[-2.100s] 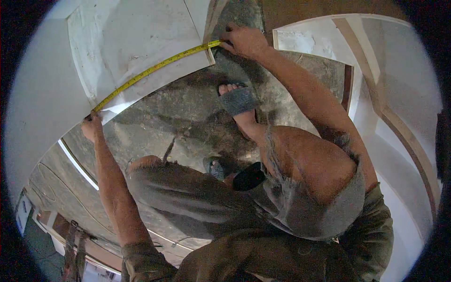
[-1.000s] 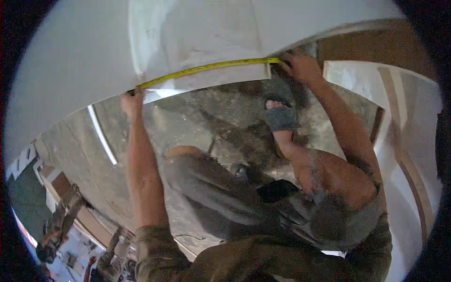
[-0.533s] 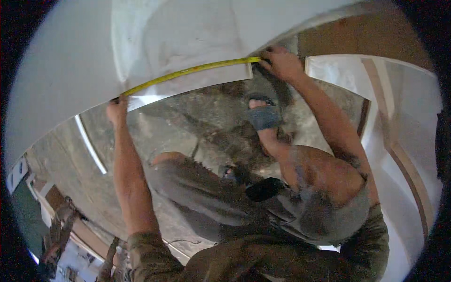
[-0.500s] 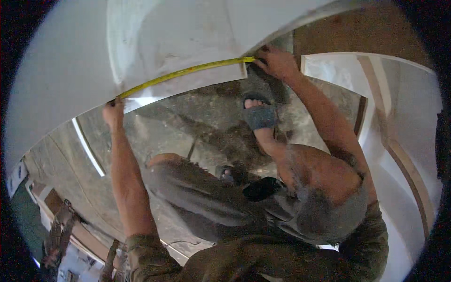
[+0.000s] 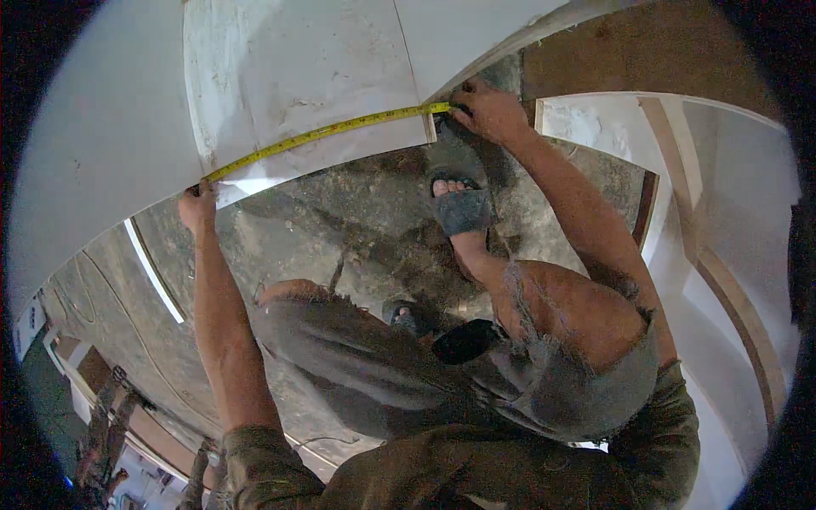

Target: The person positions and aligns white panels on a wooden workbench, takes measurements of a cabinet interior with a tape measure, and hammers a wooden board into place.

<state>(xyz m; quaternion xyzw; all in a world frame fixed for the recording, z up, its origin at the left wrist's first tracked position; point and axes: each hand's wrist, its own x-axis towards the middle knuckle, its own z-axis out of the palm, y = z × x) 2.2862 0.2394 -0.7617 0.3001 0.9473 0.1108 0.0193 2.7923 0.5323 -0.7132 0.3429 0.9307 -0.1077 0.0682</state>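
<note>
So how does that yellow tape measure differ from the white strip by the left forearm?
The yellow tape measure carries dark markings; the white strip looks plain. The tape measure stretches between left hand and right hand along the white panel; the strip, untouched, appears to lie on the floor. The tape measure also looks longer than the strip. Both are long and narrow.

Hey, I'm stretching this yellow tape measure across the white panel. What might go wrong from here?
Two risks stand out. The yellow tape measure seems held only at the ends of its visible stretch, so if the left grip or right grip slips, it could slide on the white panel. Also, bare toes show in the open sandal, so they might get hurt if something drops.
</note>
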